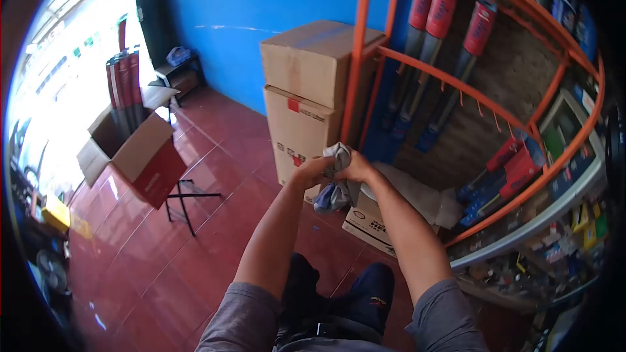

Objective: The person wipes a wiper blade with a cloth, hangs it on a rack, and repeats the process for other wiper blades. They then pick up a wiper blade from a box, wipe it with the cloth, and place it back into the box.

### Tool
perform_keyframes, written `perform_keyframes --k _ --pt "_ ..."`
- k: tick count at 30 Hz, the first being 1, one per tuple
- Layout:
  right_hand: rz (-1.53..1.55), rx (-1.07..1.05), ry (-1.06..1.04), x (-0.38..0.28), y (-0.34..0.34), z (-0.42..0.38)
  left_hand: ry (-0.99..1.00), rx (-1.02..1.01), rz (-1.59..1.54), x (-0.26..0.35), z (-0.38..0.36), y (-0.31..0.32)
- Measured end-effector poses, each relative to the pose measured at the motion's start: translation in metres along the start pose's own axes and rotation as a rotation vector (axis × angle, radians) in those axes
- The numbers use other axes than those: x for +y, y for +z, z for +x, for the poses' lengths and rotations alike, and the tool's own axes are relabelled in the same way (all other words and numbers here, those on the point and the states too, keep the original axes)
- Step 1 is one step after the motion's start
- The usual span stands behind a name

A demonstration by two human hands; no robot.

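A crumpled grey cloth (338,178) is bunched up between my two hands, in front of the stacked cardboard boxes. My left hand (313,171) grips it from the left side, fingers closed on it. On the right side my right hand (357,168) is closed on the same cloth. Part of the cloth hangs below the hands, above the red tiled floor (261,241). Folds of the cloth hide some of the fingertips.
Tall cardboard boxes (303,114) stand against the blue wall. An orange rack (456,81) holds red-topped packages at right, beside a glass case (541,241). An open box (147,156) sits on a folding stand at left. A low box (365,221) lies ahead.
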State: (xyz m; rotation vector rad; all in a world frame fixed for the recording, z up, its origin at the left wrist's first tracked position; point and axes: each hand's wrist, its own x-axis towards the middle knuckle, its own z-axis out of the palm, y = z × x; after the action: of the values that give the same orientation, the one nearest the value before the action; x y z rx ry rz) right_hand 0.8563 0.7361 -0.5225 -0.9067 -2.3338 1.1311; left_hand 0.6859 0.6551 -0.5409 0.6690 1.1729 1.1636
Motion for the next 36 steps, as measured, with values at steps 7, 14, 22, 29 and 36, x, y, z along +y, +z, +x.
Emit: perform_keyframes --k 7,14,22,29,36 --pt "0.033 -0.245 0.071 -0.167 -0.026 0.007 -0.085 0.153 -0.142 0.132 -0.153 -0.008" --pt "-0.027 -0.383 -0.010 -0.357 -0.035 0.011 -0.004 0.510 -0.043 0.259 -0.330 -0.017" --pt "-0.107 -0.539 -0.212 -0.588 -0.002 -0.009 0.103 0.844 -0.094 0.343 -0.547 -0.060" --pt "0.134 -0.725 -0.369 -0.701 0.128 -0.012 0.030 1.131 -0.083 0.330 -0.694 -0.129" --pt "0.170 -0.832 -0.489 -0.819 0.289 -0.021 -0.009 1.249 -0.085 0.304 -0.792 -0.253"
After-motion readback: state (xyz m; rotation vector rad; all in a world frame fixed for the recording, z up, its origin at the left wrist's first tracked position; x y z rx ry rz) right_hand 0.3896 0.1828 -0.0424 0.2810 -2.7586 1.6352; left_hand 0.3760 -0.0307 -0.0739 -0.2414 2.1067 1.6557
